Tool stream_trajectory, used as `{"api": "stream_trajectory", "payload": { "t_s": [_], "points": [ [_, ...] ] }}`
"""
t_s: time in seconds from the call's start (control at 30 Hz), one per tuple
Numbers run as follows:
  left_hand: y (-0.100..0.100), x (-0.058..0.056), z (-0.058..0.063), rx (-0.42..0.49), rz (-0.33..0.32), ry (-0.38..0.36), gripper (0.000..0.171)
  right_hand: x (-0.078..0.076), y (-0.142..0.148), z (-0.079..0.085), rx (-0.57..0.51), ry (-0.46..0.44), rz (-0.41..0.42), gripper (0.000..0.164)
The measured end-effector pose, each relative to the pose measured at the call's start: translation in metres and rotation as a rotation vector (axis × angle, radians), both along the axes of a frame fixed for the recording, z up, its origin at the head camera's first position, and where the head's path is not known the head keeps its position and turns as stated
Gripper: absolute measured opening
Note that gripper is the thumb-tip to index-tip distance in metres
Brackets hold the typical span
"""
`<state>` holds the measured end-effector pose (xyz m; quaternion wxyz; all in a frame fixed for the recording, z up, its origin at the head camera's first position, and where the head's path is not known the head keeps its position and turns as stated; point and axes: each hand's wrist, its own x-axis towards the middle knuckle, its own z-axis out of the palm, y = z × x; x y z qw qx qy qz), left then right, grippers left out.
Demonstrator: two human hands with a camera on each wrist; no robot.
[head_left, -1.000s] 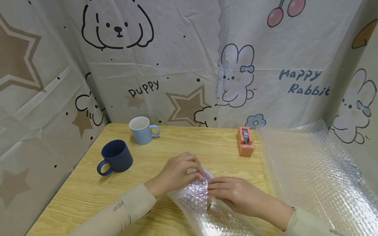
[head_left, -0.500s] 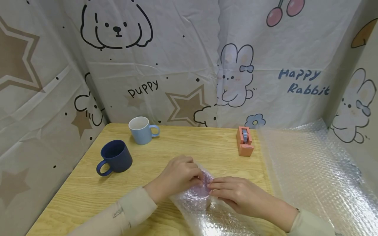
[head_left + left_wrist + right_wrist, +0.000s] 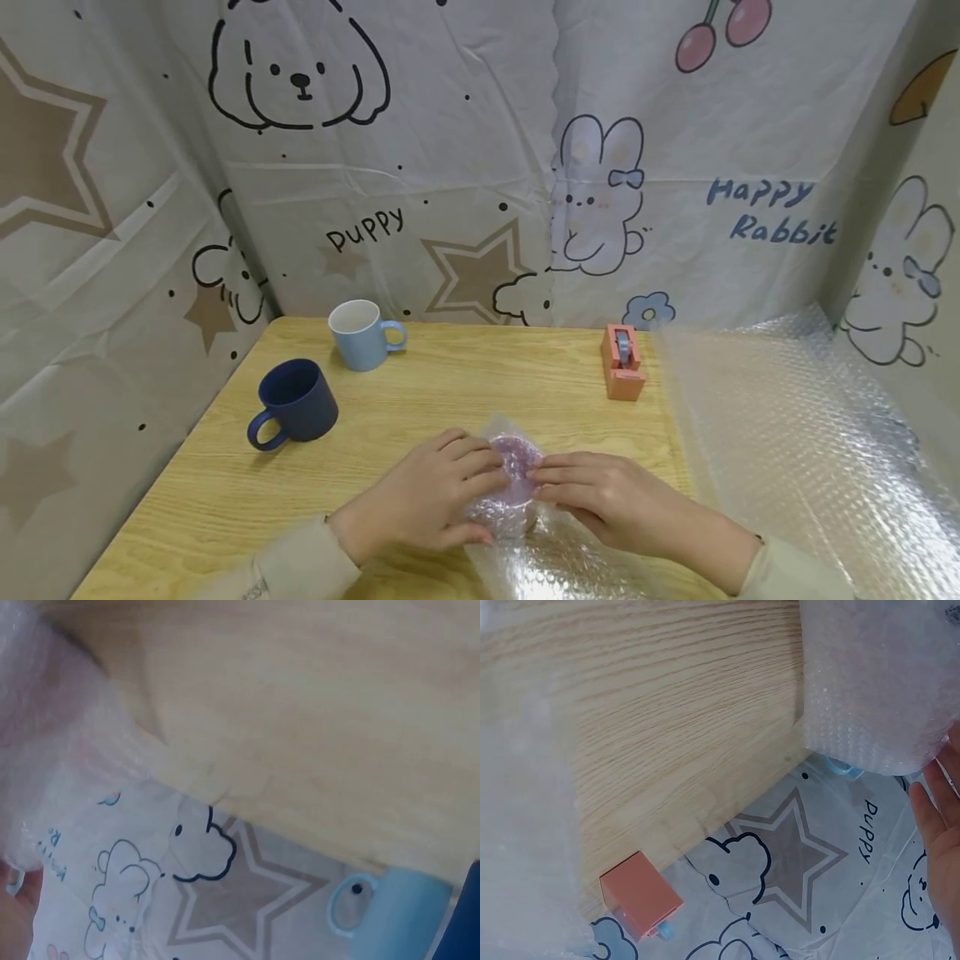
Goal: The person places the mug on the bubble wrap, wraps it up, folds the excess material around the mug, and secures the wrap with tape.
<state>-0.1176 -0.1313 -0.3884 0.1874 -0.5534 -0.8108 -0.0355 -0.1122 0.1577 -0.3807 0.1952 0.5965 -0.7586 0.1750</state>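
In the middle front of the table [image 3: 450, 383], a pinkish-purple cup [image 3: 517, 468] shows through bubble wrap [image 3: 555, 571] laid round and over it. My left hand [image 3: 431, 492] lies along the cup's left side, fingers extended against the wrap. From the right, my right hand [image 3: 600, 492] touches the wrap at the cup's rim with straight fingertips; its palm is hidden. The left wrist view has the wrapped cup [image 3: 52, 727] at upper left. In the right wrist view the wrap [image 3: 877, 682] fills the upper right, beside the left hand [image 3: 941, 832].
A dark blue mug [image 3: 303, 404] and a light blue mug [image 3: 363, 337] stand at the left. An orange tape dispenser [image 3: 622, 362] sits at the back right. A large sheet of bubble wrap [image 3: 795, 450] covers the right side. A printed cloth [image 3: 450, 150] hangs behind.
My left hand has moved from bunching the wrap over the cup's top down to its left side, fingers now extended. The cup's round top shows more. The right hand has stayed at the rim.
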Motion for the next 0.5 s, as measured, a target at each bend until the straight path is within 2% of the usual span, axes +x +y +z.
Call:
{"api": "stream_trajectory", "payload": {
  "t_s": [0.07,0.2,0.4,0.5],
  "points": [
    [-0.001,0.002,-0.003,0.016,0.020,-0.033,0.057,0.000,0.000,0.000,-0.005,-0.001,-0.003,0.026],
    [0.000,0.004,-0.006,0.031,0.039,-0.053,0.055,0.000,-0.001,0.001,-0.022,0.005,0.000,0.023],
    [0.000,0.004,-0.008,0.042,0.042,-0.056,0.052,0.003,0.002,0.008,-0.038,0.012,-0.001,0.039],
    [0.000,0.004,-0.009,0.041,0.046,-0.068,0.051,0.007,0.008,0.014,-0.051,0.033,0.004,0.037]
  ]
}}
